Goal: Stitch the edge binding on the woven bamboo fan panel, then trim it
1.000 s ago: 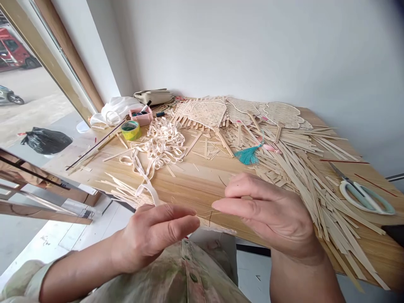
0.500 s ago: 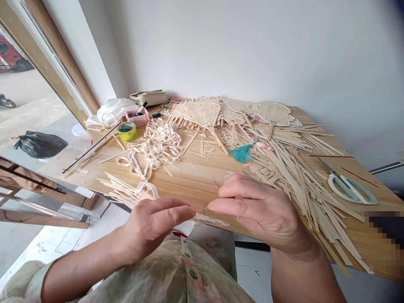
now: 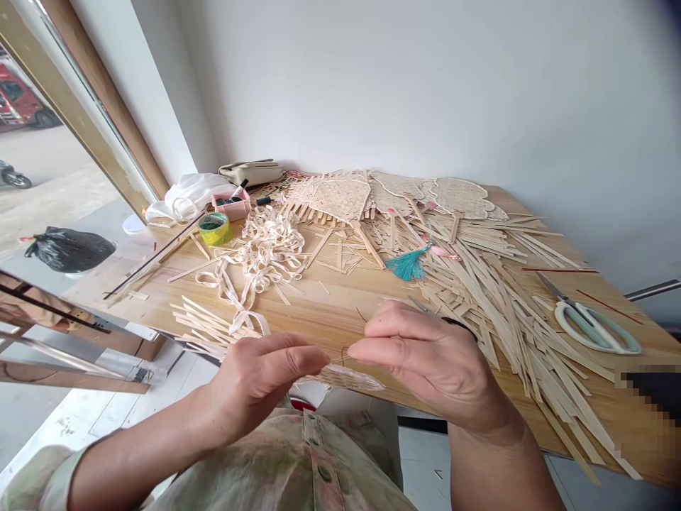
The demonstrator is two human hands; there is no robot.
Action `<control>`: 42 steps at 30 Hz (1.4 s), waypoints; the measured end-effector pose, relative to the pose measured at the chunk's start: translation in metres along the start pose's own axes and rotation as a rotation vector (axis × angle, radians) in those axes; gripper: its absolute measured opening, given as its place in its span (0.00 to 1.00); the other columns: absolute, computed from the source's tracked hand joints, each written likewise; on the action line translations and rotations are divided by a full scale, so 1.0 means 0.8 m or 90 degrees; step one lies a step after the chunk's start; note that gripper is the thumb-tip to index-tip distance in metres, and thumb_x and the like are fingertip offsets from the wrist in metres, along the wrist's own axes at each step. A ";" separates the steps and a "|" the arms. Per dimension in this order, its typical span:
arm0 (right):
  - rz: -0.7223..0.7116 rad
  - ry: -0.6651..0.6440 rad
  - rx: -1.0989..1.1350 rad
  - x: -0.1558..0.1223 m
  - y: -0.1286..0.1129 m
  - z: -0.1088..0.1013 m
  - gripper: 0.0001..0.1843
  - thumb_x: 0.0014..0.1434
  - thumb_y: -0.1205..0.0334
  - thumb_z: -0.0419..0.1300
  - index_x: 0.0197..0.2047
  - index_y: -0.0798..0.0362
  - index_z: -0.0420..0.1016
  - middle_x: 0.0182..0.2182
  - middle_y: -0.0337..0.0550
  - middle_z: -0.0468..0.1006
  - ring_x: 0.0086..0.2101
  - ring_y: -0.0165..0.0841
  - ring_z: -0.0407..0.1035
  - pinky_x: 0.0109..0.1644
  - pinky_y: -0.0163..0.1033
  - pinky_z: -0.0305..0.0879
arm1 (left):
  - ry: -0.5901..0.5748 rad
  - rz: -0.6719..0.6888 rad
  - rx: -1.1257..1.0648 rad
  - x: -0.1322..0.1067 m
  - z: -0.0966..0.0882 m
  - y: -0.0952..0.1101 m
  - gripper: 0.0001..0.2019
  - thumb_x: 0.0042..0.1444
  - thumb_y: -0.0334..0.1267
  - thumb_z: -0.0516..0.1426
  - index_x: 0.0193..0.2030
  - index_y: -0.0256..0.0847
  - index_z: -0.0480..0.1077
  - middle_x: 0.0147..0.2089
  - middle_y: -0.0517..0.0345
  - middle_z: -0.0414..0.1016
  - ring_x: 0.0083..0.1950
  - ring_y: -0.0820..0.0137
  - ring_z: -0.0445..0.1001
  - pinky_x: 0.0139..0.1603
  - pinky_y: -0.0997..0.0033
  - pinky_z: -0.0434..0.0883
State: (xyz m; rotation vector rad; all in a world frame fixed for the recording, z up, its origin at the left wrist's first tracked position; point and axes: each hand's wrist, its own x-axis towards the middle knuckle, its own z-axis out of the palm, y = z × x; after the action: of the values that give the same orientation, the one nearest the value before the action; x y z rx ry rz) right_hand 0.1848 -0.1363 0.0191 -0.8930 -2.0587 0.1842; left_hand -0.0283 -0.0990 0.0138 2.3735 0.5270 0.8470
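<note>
My left hand (image 3: pixel 260 380) and my right hand (image 3: pixel 425 358) are held close together at the near edge of the wooden table (image 3: pixel 330 305). Both are closed in a pinch, fingertips almost meeting, with a thin dark thread (image 3: pixel 345 353) between them. A pale woven strip (image 3: pixel 345 376) lies at the table edge just below the fingertips. Left of my left hand lies a small fan of thin bamboo slivers (image 3: pixel 205 319).
A heap of bamboo strips (image 3: pixel 511 305) covers the right half. Scissors (image 3: pixel 590 323) lie at far right. A teal tassel (image 3: pixel 407 264), woven fans (image 3: pixel 340 195), a tangle of flat white ribbon (image 3: pixel 266 248), a yellow-green tape roll (image 3: pixel 214 227), a pink box (image 3: pixel 231 204) sit further back.
My hands have come slightly closer together on the thread. The view has shifted a little; nothing on the table has moved.
</note>
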 end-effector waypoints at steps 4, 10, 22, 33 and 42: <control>-0.001 0.008 0.008 -0.002 0.004 0.001 0.09 0.55 0.74 0.55 0.34 0.52 0.73 0.26 0.39 0.70 0.27 0.27 0.63 0.29 0.33 0.62 | -0.017 -0.066 -0.050 0.003 0.002 -0.003 0.11 0.57 0.32 0.51 0.41 0.35 0.73 0.34 0.48 0.76 0.32 0.71 0.75 0.32 0.76 0.72; 0.012 0.002 0.061 -0.001 0.027 0.003 0.07 0.55 0.73 0.57 0.35 0.54 0.73 0.27 0.40 0.71 0.28 0.26 0.65 0.30 0.32 0.63 | -0.092 -0.289 -0.289 0.035 -0.001 -0.016 0.13 0.54 0.42 0.54 0.37 0.36 0.74 0.27 0.54 0.75 0.28 0.72 0.75 0.29 0.76 0.72; 0.091 0.095 0.145 -0.012 0.063 0.014 0.04 0.54 0.69 0.58 0.31 0.53 0.75 0.24 0.38 0.70 0.26 0.25 0.66 0.28 0.30 0.64 | -0.222 -0.492 -0.509 0.093 -0.003 -0.037 0.12 0.43 0.41 0.63 0.30 0.34 0.71 0.20 0.59 0.74 0.24 0.72 0.75 0.24 0.80 0.68; 0.110 0.070 0.118 -0.014 0.068 0.011 0.05 0.55 0.66 0.58 0.29 0.54 0.75 0.22 0.39 0.71 0.25 0.26 0.67 0.27 0.30 0.64 | -0.262 -0.496 -0.499 0.100 0.004 -0.045 0.10 0.44 0.39 0.62 0.30 0.34 0.71 0.19 0.60 0.73 0.24 0.72 0.75 0.23 0.80 0.68; 0.126 0.126 0.135 -0.018 0.066 0.024 0.05 0.54 0.69 0.59 0.27 0.55 0.73 0.21 0.38 0.69 0.23 0.25 0.64 0.26 0.30 0.62 | -0.258 -0.509 -0.481 0.105 0.012 -0.045 0.08 0.44 0.37 0.60 0.28 0.34 0.70 0.18 0.62 0.72 0.24 0.73 0.75 0.23 0.81 0.67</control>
State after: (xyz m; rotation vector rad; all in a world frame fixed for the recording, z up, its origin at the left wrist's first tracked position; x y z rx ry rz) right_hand 0.2034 -0.1033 -0.0251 -0.9421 -1.7325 0.3974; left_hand 0.0329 -0.0306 0.0229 1.3869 0.7363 0.1292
